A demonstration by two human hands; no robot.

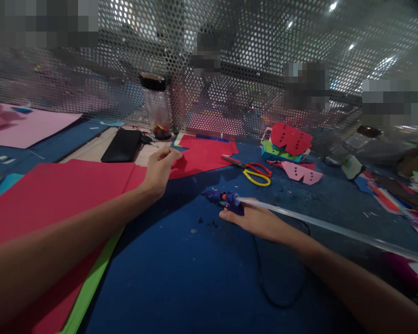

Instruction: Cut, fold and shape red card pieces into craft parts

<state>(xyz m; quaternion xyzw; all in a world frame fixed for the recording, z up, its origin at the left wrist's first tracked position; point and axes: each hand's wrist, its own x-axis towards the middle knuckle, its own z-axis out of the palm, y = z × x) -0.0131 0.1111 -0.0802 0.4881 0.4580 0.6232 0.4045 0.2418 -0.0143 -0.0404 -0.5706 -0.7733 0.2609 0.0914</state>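
Note:
My right hand (251, 217) is wrapped round a blue hot glue gun (231, 198), its nozzle pointing left just above the blue table. A long, clear glue stick (310, 221) runs out of the gun's back toward the right edge. My left hand (159, 170) is closed, thumb and fingertips pinched together over a red paper sheet (207, 155); what they hold, if anything, is hidden. Scissors (254, 172) with one red and one yellow handle lie beyond the gun. My left forearm crosses above a stack of red paper (80, 185) with green sheets underneath.
Behind the table stands a perforated metal screen (209, 93). A clear bottle (157, 106) and a black phone (121, 145) are at the back left. Dotted paper cutouts (290, 138) are piled at the back right, paper scraps (390, 190) farther right. A black cord (261, 273) loops below my right hand.

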